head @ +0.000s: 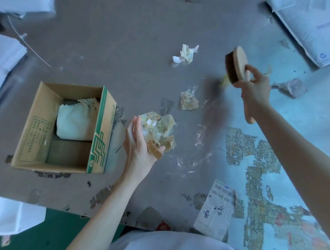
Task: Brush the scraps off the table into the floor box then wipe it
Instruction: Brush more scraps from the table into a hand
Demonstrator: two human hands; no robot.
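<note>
Wood handle in my right hand [254,88]: my fingers are wrapped round the neck of the brush [239,60], and I hold it lifted off the table [110,24]. Its long axis runs from the handle end below my wrist up and away to the head, with the dark bristles facing left. That matters, because everything I need to move lies on the bristle side.

Just beside the bristles is a yellowish scrap [225,80], blurred. Further left and a little beyond is a white crumple [185,53]. Nearer to me is a tape scrap [189,100]. A grey crumpled paper [291,87] lies behind the brush on my right, so that one would need a separate reach.

My left hand [137,142] is open with the palm turned up, its fingers straight, and rests against the big clump of tape scraps [159,132]. It is the hand nearer the box [101,129], which stands open-topped just to its left with white packing inside. As far as I can tell, the box sits on the grey surface.

I judge the coming stroke should go leftward and toward me, carrying the loose bits toward the clump and then on toward the box.
</note>
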